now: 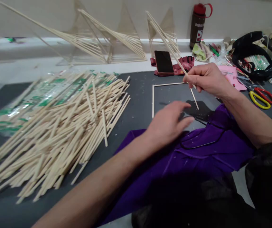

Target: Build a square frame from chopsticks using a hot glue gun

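My right hand (203,79) pinches a pale wooden chopstick (180,65) near its lower end, and the stick slants up and to the left. Beneath that hand, chopsticks lie in an open-sided square outline on the dark table: a left one (153,101), a far one (169,84) and a right one (194,98). My left hand (168,122) hovers at the near side of this outline, thumb and fingers apart, holding nothing. A big loose pile of chopsticks (74,126) spreads to the left.
Wrapped chopsticks (52,91) lie behind the pile. Stick frames (124,39) lean along the wall. A phone (163,61), a bottle (197,27), scissors (260,98) and a black strap (254,57) sit farther right. Purple cloth (174,158) covers the near edge.
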### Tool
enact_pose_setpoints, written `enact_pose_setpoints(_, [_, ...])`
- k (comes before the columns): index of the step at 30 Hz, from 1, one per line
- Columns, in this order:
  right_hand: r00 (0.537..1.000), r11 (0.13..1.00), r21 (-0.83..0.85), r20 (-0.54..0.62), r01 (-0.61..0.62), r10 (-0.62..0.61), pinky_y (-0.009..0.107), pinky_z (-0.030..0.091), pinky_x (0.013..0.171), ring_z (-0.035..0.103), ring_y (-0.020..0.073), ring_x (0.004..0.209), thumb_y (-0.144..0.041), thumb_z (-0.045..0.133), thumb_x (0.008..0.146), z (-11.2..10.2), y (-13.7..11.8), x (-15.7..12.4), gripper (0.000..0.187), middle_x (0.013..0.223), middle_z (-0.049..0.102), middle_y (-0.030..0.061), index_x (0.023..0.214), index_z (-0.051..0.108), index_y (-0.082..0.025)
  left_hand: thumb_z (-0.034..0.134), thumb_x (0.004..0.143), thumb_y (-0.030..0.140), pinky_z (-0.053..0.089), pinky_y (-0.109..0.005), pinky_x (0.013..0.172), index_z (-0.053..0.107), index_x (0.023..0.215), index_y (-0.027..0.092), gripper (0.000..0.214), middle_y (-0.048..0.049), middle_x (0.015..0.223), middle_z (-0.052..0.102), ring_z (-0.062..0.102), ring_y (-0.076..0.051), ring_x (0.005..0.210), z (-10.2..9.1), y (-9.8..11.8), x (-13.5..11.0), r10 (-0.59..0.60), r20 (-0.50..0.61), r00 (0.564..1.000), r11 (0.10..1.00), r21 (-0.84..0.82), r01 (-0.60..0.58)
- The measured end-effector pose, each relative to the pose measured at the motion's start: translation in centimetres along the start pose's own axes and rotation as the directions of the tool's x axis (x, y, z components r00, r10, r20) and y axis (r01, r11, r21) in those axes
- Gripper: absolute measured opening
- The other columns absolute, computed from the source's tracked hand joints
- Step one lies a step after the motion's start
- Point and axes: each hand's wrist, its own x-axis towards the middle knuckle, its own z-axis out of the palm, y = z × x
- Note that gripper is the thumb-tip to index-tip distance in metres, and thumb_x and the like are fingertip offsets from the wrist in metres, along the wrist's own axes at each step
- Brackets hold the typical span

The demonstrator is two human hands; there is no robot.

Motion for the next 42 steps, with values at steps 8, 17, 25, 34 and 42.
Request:
enact_pose_setpoints(8, [0.977, 0.988, -0.138, 0.211, 0.068, -0.038, 0.025, 0.037, 0.058, 0.054, 0.0100, 0.058, -0.029, 0.059, 0.091, 0.8, 2.2, -4.1, 0.022, 0.068, 0.064, -0.0011, 0.077, 0.072, -0.017, 0.054, 0.099, 0.048, 0.051, -0.055, 0.108, 0.067, 0.133, 0.017, 0.048, -0.0210, 0.144, 0.062, 0.060, -0.037, 0.133, 4.0, -0.1, -5.2, 0.247, 0.274, 0.929, 0.894, 0.307, -0.328])
enact_pose_setpoints(17, [0.958, 0.857, -0.468, 0.271, 0.216, -0.093, 0.029, 0.041, 0.075, 0.059, 0.0164, 0.079, -0.030, 0.055, 0.097, -2.1, 2.5, -6.7, 0.023, 0.084, 0.069, 0.0037, 0.092, 0.075, -0.021, 0.058, 0.096, 0.048, 0.053, -0.060, 0.102, 0.069, 0.132, 0.025, 0.045, -0.0182, 0.140, 0.066, 0.062, -0.038, 0.128, 4.8, -0.6, -6.5, 0.251, 0.193, 0.949, 0.929, 0.226, -0.292])
enact_pose_setpoints(25, [0.851, 0.868, -0.303, 0.478, 0.394, -0.220, 0.025, 0.040, 0.063, 0.059, 0.0135, 0.073, -0.034, 0.046, 0.105, 1.0, -1.2, -10.0, 0.032, 0.091, 0.069, 0.0070, 0.096, 0.073, -0.018, 0.050, 0.098, 0.047, 0.060, -0.043, 0.090, 0.061, 0.142, 0.039, 0.046, -0.0067, 0.123, 0.074, 0.071, -0.026, 0.105, 1.8, 0.3, -5.7, -0.015, -0.078, 0.997, 0.981, -0.196, -0.001])
enact_pose_setpoints(34, [0.939, 0.613, -0.769, 0.322, 0.182, 0.125, 0.031, 0.032, 0.063, 0.060, 0.0191, 0.076, -0.029, 0.057, 0.097, -2.8, 3.1, -8.9, 0.024, 0.092, 0.071, 0.0100, 0.100, 0.078, -0.019, 0.051, 0.098, 0.034, 0.060, -0.037, 0.088, 0.078, 0.097, 0.031, 0.028, -0.0021, 0.099, 0.080, 0.073, -0.020, 0.091, 3.0, 0.2, -6.0, 0.063, 0.026, 0.998, 0.955, -0.292, -0.052])
enact_pose_setpoints(42, [0.882, 0.373, -0.884, 0.391, 0.281, 0.264, 0.033, 0.021, 0.057, 0.059, 0.0202, 0.074, -0.020, 0.046, 0.098, -1.0, 1.6, -9.1, 0.030, 0.090, 0.072, 0.0119, 0.094, 0.076, -0.016, 0.050, 0.099, 0.026, 0.058, -0.032, 0.088, 0.078, 0.098, 0.022, 0.029, -0.0054, 0.100, 0.081, 0.073, -0.017, 0.091, 3.0, 0.4, -5.8, 0.118, 0.011, 0.993, 0.954, -0.278, -0.111])
